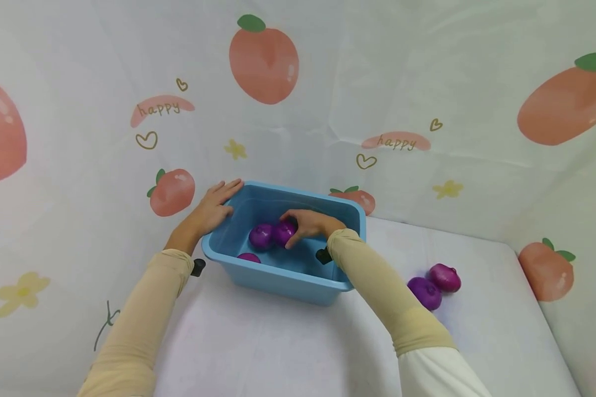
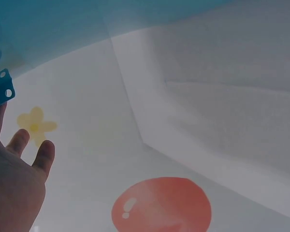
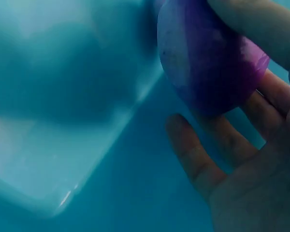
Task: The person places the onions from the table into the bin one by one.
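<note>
A light blue plastic bin [image 1: 278, 280] stands on the white surface, with several purple onions inside. In the head view my right hand [image 1: 310, 223] reaches into it, thumb and fingers around a purple onion [image 1: 282, 235]. The right wrist view shows that hand [image 3: 261, 179] holding the onion [image 3: 208, 63] low in the bin. Another onion [image 1: 261, 237] touches it on the left, and a third [image 1: 249, 257] is partly hidden by the near wall. My left hand [image 1: 212, 209] rests on the bin's left rim, fingers extended toward the back corner.
Two more onions lie right of the bin, a purple one [image 1: 425, 293] partly behind my right sleeve and a redder one [image 1: 445, 277]. A white cloth backdrop [image 1: 308, 127] printed with fruit rises close behind the bin.
</note>
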### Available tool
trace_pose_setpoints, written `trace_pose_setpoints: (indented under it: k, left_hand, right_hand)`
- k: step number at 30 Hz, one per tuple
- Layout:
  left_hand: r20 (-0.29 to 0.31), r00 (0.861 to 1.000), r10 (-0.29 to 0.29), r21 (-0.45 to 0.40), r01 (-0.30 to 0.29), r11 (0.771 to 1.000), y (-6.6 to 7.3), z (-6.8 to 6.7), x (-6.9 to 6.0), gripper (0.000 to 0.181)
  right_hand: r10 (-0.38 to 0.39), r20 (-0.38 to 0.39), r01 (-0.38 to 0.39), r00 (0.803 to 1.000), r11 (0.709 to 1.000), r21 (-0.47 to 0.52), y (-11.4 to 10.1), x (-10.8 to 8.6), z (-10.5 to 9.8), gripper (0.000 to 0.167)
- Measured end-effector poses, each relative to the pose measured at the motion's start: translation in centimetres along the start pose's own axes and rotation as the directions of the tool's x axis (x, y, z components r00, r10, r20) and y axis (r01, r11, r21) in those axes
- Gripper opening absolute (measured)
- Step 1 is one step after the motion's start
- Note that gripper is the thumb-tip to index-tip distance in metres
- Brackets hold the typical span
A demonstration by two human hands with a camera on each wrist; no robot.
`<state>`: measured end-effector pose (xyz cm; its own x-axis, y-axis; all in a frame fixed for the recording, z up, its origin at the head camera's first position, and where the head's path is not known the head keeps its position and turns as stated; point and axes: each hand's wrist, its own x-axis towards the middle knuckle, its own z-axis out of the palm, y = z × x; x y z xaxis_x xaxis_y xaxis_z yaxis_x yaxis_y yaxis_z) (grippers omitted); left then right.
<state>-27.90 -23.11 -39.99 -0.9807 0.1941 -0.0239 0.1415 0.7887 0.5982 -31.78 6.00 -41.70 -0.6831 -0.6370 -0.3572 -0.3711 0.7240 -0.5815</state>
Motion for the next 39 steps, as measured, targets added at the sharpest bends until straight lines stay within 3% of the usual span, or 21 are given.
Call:
trace_pose_setpoints:
  k: [8, 39]
  left_hand:
    - [-0.001, 1.0, 0.001, -0.003, -0.001, 1.0, -0.14, -0.06, 0.0, 0.076]
    - [-0.01, 1.0, 0.008, -0.017, -0.008, 1.0, -0.04, -0.04, -0.11, 0.076]
  right_hand:
    - [0.036, 0.054, -0.035, 0.998, 0.999, -0.025, -0.18, -0.04, 0.23, 0.08]
    - [0.046, 0.065, -0.045, 0.997, 0.999, -0.016, -0.29, -0.2, 0.12, 0.082]
